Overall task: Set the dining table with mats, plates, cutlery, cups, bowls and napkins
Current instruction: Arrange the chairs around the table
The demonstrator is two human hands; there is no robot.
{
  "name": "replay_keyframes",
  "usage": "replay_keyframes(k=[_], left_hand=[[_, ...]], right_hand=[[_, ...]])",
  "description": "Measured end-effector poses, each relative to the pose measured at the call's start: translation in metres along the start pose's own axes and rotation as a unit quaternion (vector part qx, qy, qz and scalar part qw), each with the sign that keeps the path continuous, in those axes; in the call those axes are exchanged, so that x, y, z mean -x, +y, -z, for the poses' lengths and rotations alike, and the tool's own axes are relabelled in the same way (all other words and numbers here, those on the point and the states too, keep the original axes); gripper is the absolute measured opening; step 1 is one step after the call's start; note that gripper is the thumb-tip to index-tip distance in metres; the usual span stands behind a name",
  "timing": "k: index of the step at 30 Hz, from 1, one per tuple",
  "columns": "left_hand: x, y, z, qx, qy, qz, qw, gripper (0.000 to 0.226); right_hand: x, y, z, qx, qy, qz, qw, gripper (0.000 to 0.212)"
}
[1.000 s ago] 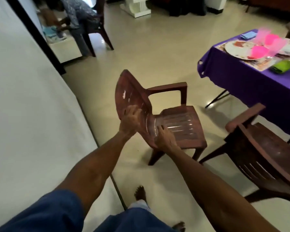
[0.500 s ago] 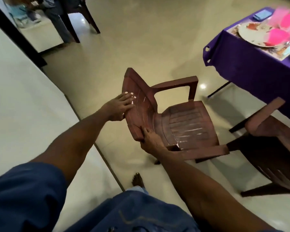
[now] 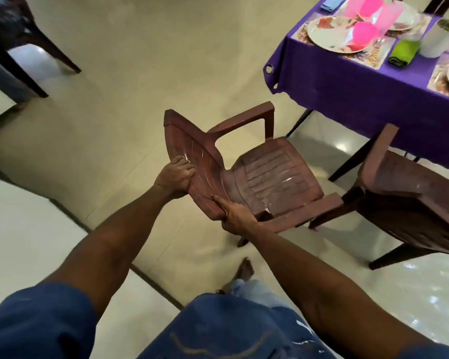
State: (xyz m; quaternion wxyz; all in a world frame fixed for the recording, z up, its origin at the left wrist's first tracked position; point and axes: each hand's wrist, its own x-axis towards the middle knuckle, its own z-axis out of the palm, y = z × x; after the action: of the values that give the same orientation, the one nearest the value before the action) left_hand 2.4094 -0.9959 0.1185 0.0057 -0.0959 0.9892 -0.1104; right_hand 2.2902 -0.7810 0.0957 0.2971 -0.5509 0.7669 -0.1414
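Brown plastic chair point(image 3: 267, 174) gripped by both hands point(image 3: 175, 177)

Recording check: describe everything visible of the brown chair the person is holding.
The chair is reddish-brown, looks like moulded plastic, with a slatted curved back, ribbed seat and two armrests. It faces right toward the purple table, its back toward the person. The left hand grips the back's edge higher up; the right hand grips the edge lower down, near the seat. One leg shows below; whether it touches the floor is unclear. A second chair stands close on its right.

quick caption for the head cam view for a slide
Both hands, left and right, grip the backrest of a brown plastic chair beside the purple-clothed table set with plates.
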Motion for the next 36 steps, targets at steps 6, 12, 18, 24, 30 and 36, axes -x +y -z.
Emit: replay_keyframes(k=[6,12,18,24,30,36], left_hand=[[-0.062,-0.003,-0.008,-0.018,0.027,0.006,0.999,0.031],[-0.138,0.039,0.008,0.034,0.005,0.012,0.999,0.037],[-0.189,0.084,0.025,0.084,-0.008,0.021,0.996,0.046],[-0.196,0.081,0.023,0.111,0.001,-0.027,0.993,0.036],[-0.186,0.024,0.006,0.172,0.024,-0.157,0.972,0.042],[-0.170,-0.046,-0.024,0.129,0.038,0.058,0.989,0.034]], right_hand=[[-0.028,0.045,0.052,0.048,-0.005,-0.049,0.998,0.068],[-0.029,0.112,0.116,0.125,0.008,-0.167,0.978,0.051],[-0.020,0.149,0.164,0.119,-0.011,-0.289,0.950,0.029],[-0.050,0.128,0.194,-0.066,0.130,-0.317,0.937,0.012],[-0.088,0.087,0.172,-0.189,-0.023,-0.301,0.934,0.056],[-0.072,0.059,0.143,0.082,0.052,-0.335,0.937,0.032]])
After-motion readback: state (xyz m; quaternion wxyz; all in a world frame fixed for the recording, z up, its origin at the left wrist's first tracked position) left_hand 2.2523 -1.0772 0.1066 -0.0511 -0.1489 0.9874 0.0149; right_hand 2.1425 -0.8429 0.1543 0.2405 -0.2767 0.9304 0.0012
